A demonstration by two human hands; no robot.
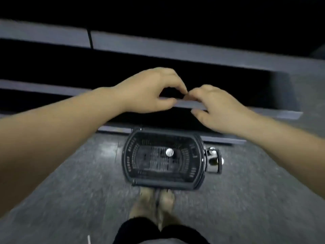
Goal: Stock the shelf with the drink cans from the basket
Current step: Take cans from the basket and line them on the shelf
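drink can point(169, 152): one silver top shows, standing upright on the slatted bottom of the basket, a little right of centre; nothing else visible in there.
basket point(127, 162): dark plastic, on the floor just in front of the lowest shelf edge, with the bare feet point(154, 205) right behind it.
basket handle point(219, 161): folded out on the right side, with shiny metal parts beside it; blurred.
shelf point(175, 51): dark grey boards in tiers, deep shadow between them; what stands inside cannot be told.
left hand point(149, 91): raised before the shelf, fingers curled, thumb below, holding nothing that shows.
right hand point(218, 106): beside it, fingers bent, fingertips meeting the left hand's; nothing visible in its grasp.
floor point(79, 182): grey, speckled, motion-blurred.
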